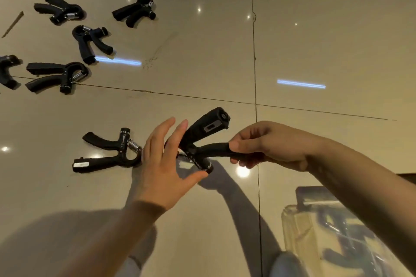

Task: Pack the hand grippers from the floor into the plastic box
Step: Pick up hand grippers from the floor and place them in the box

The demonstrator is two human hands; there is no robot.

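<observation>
- Your right hand grips the gripper by one handle; your left hand is spread, touching its spring end.
- The box sits lower right, nearest your right hand.

A single wide-angle view from a camera worn on the person's head, looking forward and steeply down at a glossy tiled floor. Both forearms reach in from the bottom edge, close to the lens. Straight floor joints bow slightly towards the frame edges.
</observation>
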